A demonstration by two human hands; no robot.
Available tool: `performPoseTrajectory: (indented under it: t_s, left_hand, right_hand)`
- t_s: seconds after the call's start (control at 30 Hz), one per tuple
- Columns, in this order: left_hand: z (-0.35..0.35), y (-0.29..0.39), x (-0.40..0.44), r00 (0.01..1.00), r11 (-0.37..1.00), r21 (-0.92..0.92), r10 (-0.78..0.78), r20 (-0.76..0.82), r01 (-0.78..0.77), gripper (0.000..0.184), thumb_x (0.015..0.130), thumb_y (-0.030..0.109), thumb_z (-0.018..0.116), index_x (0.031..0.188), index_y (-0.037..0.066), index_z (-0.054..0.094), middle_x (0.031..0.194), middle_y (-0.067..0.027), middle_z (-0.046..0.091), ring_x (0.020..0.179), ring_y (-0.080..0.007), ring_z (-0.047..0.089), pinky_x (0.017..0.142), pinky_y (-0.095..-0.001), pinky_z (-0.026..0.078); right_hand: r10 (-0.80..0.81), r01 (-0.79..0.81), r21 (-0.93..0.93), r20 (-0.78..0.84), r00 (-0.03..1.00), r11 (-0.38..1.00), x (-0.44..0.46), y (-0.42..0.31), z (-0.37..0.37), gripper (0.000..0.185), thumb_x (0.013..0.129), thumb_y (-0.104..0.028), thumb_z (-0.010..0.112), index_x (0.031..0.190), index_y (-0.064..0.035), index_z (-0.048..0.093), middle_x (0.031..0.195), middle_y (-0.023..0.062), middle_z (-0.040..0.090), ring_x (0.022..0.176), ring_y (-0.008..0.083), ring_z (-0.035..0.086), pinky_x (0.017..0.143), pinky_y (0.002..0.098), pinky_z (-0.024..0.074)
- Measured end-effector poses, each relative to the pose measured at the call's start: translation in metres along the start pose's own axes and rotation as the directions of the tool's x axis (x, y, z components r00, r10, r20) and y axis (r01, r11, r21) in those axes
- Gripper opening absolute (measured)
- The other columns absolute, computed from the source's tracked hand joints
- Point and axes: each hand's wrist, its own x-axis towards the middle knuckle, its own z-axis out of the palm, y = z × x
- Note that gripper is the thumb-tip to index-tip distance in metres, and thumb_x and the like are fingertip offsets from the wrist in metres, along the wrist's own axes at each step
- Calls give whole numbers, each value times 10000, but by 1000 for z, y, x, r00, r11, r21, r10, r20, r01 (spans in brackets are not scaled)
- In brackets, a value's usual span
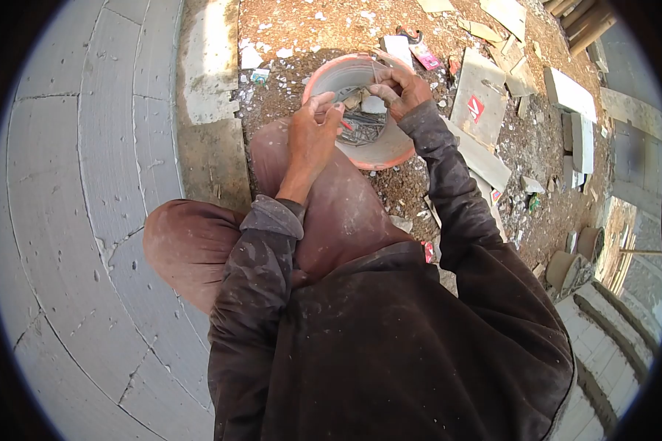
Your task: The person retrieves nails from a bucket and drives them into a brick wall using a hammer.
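An orange-rimmed bucket (pixel 379 163) stands on the dirt in front of my knees. Many thin grey metal pieces (pixel 362 131), which look like nails, lie inside it, beside pale lumps (pixel 372 105). Over the bucket's left rim, my left hand (pixel 312 132) is closed with curled fingers, and what it grips, if anything, is too small to name. A small red thing (pixel 345 125) shows just right of its thumb. My right hand (pixel 403 90) pinches above the right rim; something thin and faint, perhaps thread or clear plastic, shows near its fingertips.
A grey block wall (pixel 110 147) rises at the left. Boards (pixel 479 99) and a pink packet (pixel 424 56) lie on littered dirt right of the bucket. Farther right are white blocks (pixel 570 93) and round containers (pixel 566 270). Bamboo poles (pixel 587 26) show at the upper right.
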Motion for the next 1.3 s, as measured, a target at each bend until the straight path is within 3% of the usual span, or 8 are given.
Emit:
performPoseTrajectory:
  t_s: [0.23, 0.3, 0.37, 0.53, 0.77, 1.1, 1.17, 1.3]
  left_hand:
    - [-11, 11, -6, 989, 948, -301, -70, 127, 106, 236, 919, 142, 685, 1062, -45, 691, 1054, -127, 690, 857, -142, 656, 768, -259, 549]
    - [-11, 0, -1, 998, 933, -355, -62, 9, 61, 201, 926, 132, 677, 1034, -38, 684, 1046, -122, 689, 839, -143, 660, 765, -262, 551]
    - [-15, -3, 1, 993, 915, -404, -56, -104, 9, 169, 933, 123, 668, 1005, -31, 677, 1039, -117, 687, 820, -143, 665, 762, -265, 553]
    - [-34, 0, 4, 954, 877, -480, -163, -251, 24, 161, 957, 93, 614, 1069, -17, 580, 991, -128, 674, 824, -183, 677, 759, -299, 576]
    - [-41, 2, 5, 954, 815, -575, -220, -203, 66, 207, 989, 123, 551, 1143, -16, 539, 958, -118, 642, 817, -188, 661, 765, -329, 587]
    - [-49, -2, 7, 946, 770, -629, -270, -178, 101, 230, 1017, 152, 492, 1156, -27, 532, 933, -92, 584, 822, -205, 656, 793, -365, 596]
    - [-49, -1, 6, 951, 781, -613, -265, -156, 118, 235, 1017, 147, 488, 1158, -36, 532, 934, -91, 583, 820, -200, 651, 795, -363, 595]
    - [-48, 1, 7, 954, 809, -570, -265, -140, 141, 245, 1014, 143, 493, 1162, -47, 535, 933, -90, 584, 822, -195, 649, 795, -359, 594]
  right_hand:
    - [-497, 462, 189, 245, 833, 867, -9, -10, 23, 169, 918, -241, 681, 1024, -117, 727, 944, 81, 706, 802, 276, 656, 722, 383, 515]
    - [-54, -95, 275, 491, 870, 957, -5, -9, 17, 162, 925, -222, 678, 1026, -105, 727, 938, 93, 702, 792, 283, 657, 728, 377, 522]
    - [-105, -40, 292, 464, 879, 955, 7, 30, 30, 210, 925, -253, 674, 1036, -81, 722, 973, 123, 713, 797, 309, 676, 742, 398, 535]
    - [412, -70, -670, 367, 834, 739, 15, 75, 71, 233, 853, -194, 660, 1024, -47, 716, 1036, 202, 713, 887, 350, 710, 771, 438, 547]
    - [393, 437, -712, 683, 616, 550, 2, 85, 122, 307, 883, -223, 565, 1099, -57, 706, 1041, 201, 711, 1002, 369, 686, 858, 464, 551]
    - [424, 340, -748, 622, 658, 571, 9, 117, 116, 340, 832, -203, 628, 1142, -88, 708, 1118, 182, 699, 1045, 325, 682, 886, 439, 546]
    - [320, 94, -419, 803, 504, 903, 12, 76, 91, 311, 838, -190, 620, 1113, -87, 720, 1113, 168, 703, 1032, 333, 681, 883, 431, 544]
    - [417, 380, -693, 692, 590, 613, 14, 100, 108, 317, 842, -164, 616, 1140, -139, 722, 1084, 151, 713, 980, 329, 690, 843, 417, 546]
